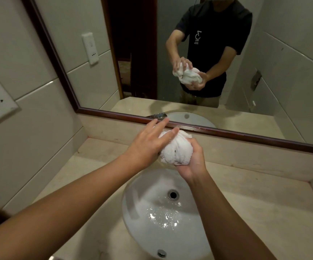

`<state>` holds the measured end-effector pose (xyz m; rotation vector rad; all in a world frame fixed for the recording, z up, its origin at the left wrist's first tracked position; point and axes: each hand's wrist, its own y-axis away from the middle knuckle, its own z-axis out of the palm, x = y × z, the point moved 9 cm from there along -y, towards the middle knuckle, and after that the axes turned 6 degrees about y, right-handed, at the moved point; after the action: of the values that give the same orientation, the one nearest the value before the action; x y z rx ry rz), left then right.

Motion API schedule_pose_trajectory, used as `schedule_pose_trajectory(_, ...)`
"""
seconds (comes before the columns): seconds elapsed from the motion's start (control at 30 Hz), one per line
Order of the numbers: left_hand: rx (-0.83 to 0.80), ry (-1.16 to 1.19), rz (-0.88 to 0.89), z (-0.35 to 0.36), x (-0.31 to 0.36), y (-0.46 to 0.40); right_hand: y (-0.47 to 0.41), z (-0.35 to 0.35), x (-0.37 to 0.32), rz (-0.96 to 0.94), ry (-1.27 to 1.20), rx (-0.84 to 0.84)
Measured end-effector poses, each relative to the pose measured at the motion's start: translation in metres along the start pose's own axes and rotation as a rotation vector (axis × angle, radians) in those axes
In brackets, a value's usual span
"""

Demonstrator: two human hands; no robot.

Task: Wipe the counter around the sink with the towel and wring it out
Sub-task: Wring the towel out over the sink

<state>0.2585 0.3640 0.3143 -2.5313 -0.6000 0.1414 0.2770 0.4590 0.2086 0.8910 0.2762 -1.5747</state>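
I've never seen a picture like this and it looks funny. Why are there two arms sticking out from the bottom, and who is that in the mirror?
The camera sits on a person's head and looks down, so you see their own arms reaching out in front. The mirror on the wall shows the same person from the front. There is only this one picture.

The right hand grips a bunched-up white towel from below. The left hand lies on its side with straight fingers. They hold it above a round white sink that has water in it near the drain. Around the sink is a beige stone counter. It looks like the towel is being squeezed out over the sink.
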Motion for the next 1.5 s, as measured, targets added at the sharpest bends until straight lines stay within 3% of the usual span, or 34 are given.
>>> schedule_pose_trajectory(0.2, -0.131, 0.106, -0.258, 0.008, -0.020, -0.003, 0.006, -0.004, -0.037, -0.215, 0.274, 0.234)
schedule_pose_trajectory(0.53, -0.059, 0.892, -0.779, 0.035, -0.023, 0.016, 0.059, 0.071, -0.121, -0.916, 1.106, 0.242)
schedule_pose_trajectory(0.73, -0.130, 1.398, -0.765, 0.050, -0.011, 0.005, 0.079, 0.115, -0.130, -1.282, 1.440, 0.176)
schedule_pose_trajectory(0.83, -0.121, 1.476, -0.751, 0.060, -0.012, 0.000, 0.079, 0.123, -0.131, -1.378, 1.503, 0.129)
schedule_pose_trajectory(0.97, -0.227, 1.366, -0.689, 0.061, -0.010, -0.003, 0.070, 0.104, -0.134, -1.338, 1.393, 0.089)
schedule_pose_trajectory(1.13, -0.545, 1.651, -0.650, 0.060, 0.006, 0.002, 0.077, 0.095, -0.124, -1.366, 1.242, -0.035)
schedule_pose_trajectory(1.23, -0.598, 1.606, -0.560, 0.051, 0.012, -0.007, 0.079, 0.090, -0.122, -1.352, 1.160, -0.065)
schedule_pose_trajectory(1.4, -0.394, 1.246, -0.541, 0.039, -0.003, -0.017, 0.053, 0.050, -0.117, -0.869, 1.059, -0.060)
schedule_pose_trajectory(1.5, -0.270, 0.642, -0.534, 0.034, -0.021, -0.017, 0.039, 0.007, -0.104, -0.482, 0.913, 0.007)
